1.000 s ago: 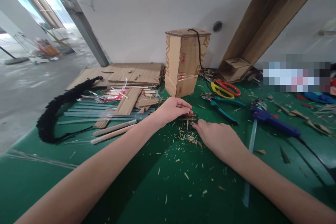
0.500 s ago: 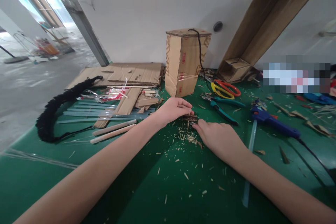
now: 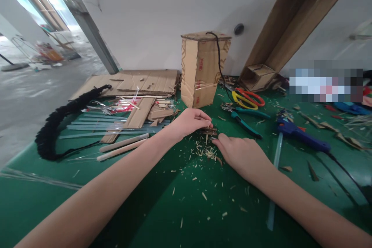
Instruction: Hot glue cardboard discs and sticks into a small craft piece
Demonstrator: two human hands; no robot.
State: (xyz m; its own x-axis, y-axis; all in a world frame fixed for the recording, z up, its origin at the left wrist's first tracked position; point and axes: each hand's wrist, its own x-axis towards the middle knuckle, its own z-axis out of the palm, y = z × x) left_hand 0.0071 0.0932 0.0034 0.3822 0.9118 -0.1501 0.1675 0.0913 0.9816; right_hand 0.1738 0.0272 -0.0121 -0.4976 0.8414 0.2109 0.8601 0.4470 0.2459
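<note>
My left hand (image 3: 192, 123) is closed, thumb and fingers pinched at one end of a small dark brown ridged piece (image 3: 208, 131) that looks like layered cardboard. A thin pale stick (image 3: 206, 138) points down from under this piece. My right hand (image 3: 242, 154) is closed in a fist just to the right. From its thumb side a small shiny tip (image 3: 214, 138) sticks out close to the stick; the rest is hidden in the fist, and its kind cannot be made out. Pale wood shavings (image 3: 207, 152) lie in a pile below both hands.
Behind my hands stands a cardboard box (image 3: 200, 71) with a black cord. To the right are scissors (image 3: 247, 99), teal-handled pliers (image 3: 245, 124) and a blue glue gun (image 3: 302, 135). Glue sticks (image 3: 95, 127), wooden rods (image 3: 123, 148) and a black fuzzy strip (image 3: 52, 128) lie left.
The view has shifted slightly. Both hands keep nearly the same pose around the brown piece and the stick.
</note>
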